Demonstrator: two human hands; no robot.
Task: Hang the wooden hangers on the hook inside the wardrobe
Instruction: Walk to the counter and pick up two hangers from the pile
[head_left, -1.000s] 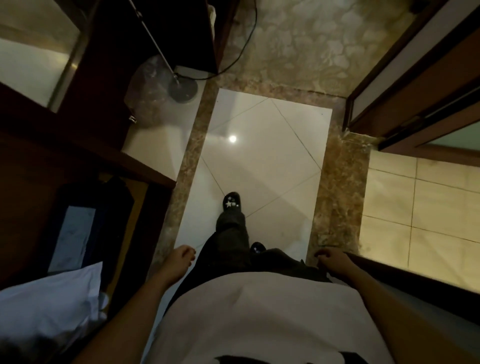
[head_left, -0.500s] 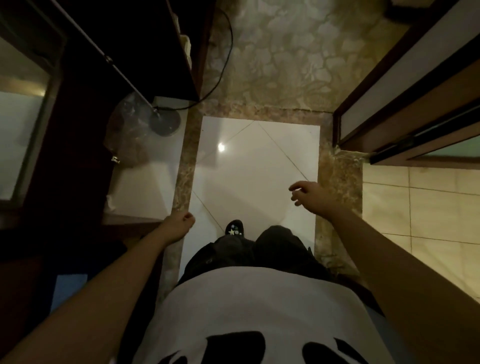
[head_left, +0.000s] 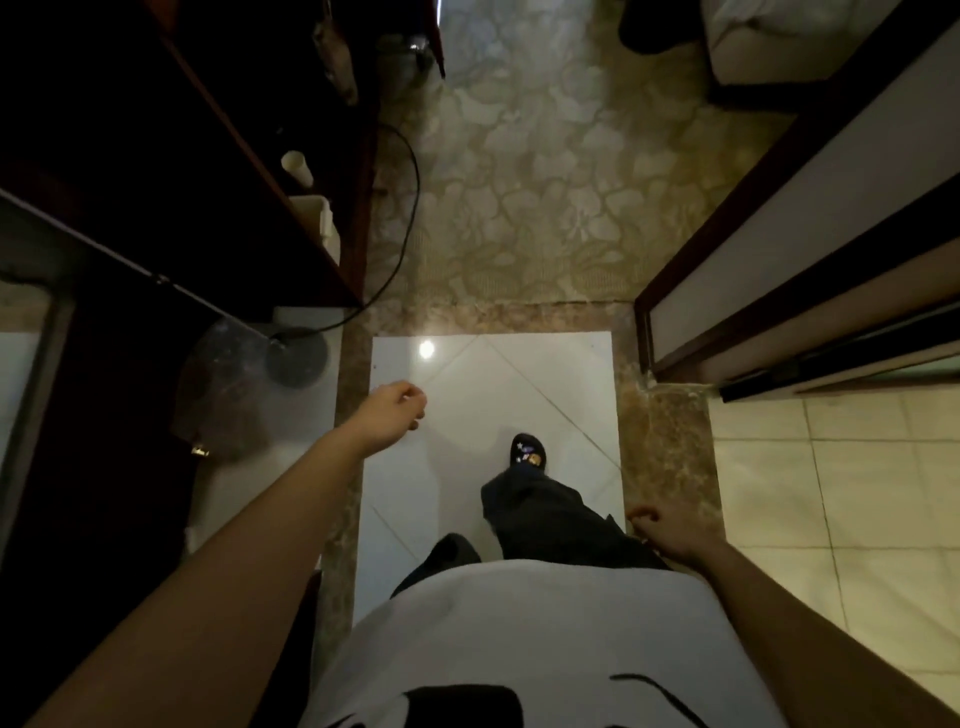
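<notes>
At far left stands dark wooden furniture, its shelves deep in shadow; no wooden hangers can be made out anywhere in view. A black cable runs down to a round lamp base on the floor. The left hand reaches forward, fingers loosely curled and empty, above the white floor tile. A black slipper steps ahead. The right hand hangs empty beside the hip, fingers slack.

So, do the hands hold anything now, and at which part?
Nothing is held. The left hand hangs loosely curled over the white floor tile, and the right hand is beside the leg, both empty. No hanger is in view.
</notes>
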